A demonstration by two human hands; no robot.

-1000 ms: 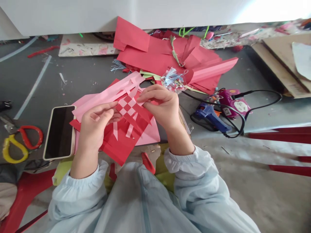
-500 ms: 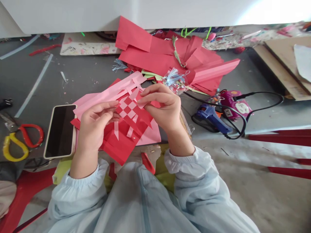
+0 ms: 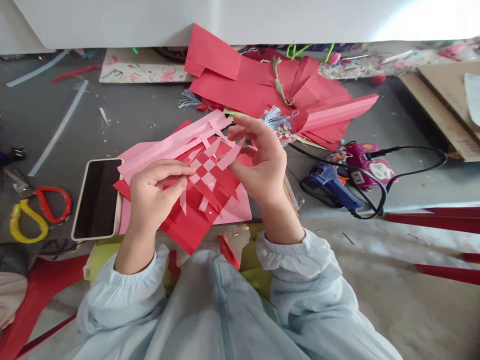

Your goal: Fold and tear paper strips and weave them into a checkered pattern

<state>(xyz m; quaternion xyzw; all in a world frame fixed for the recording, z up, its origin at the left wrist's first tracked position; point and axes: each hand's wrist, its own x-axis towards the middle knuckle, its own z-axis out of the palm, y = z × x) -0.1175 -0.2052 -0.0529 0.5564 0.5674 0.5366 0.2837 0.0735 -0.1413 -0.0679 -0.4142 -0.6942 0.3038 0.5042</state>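
Observation:
A woven paper piece [image 3: 208, 166] of red and pink strips, checkered in its middle with loose pointed ends around it, is held above the red paper sheets [image 3: 191, 227]. My left hand [image 3: 155, 192] pinches its left side between thumb and fingers. On the other side, my right hand [image 3: 264, 167] has its fingers spread and raised, with the thumb close to a pink strip end [image 3: 230, 155] that sticks out to the right. Whether the thumb touches that strip I cannot tell. A folded pink sheet [image 3: 150, 152] lies behind the weave.
To the left are a phone [image 3: 96, 200] and red-and-yellow-handled scissors [image 3: 52, 205]. Red paper [image 3: 232, 95] is piled at the back. A blue glue gun [image 3: 332, 185] with a black cord lies right, beside a purple power block [image 3: 365, 165]. Cardboard [image 3: 446, 95] sits at far right.
My right hand has opened from a pinch at the weave's upper right, its fingers lifting away. The pink strip end there now stands out freely. My left hand still pinches the weave.

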